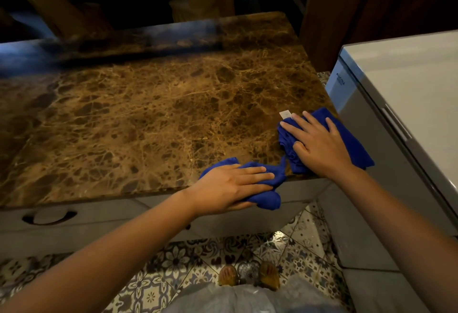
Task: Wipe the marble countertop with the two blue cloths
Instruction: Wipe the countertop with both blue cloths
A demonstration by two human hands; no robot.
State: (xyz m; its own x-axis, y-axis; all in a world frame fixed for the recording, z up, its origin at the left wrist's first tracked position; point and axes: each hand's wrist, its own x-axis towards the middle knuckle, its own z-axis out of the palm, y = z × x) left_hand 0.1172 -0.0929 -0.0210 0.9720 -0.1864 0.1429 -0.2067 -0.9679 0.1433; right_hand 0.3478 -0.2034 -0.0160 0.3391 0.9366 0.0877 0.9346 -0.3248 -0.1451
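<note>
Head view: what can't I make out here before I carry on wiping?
All in the head view:
Countertop: left end cut by the frame edge, far strip lost in shadow.
Left cloth: middle hidden under the left hand.
Right cloth: middle hidden under the right hand.
White tag: any print too small to read.

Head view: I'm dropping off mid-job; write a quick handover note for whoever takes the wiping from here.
Left hand: open, fingers flat on the left blue cloth, which drapes over the near edge of the marble countertop.
Right hand: open, fingers spread, pressing the right blue cloth at the near right corner; a small white tag lies by its fingertips.
Done: the frame does not show which areas are already wiped.
Left: probably sweep both cloths over the far and left stretches.
</note>
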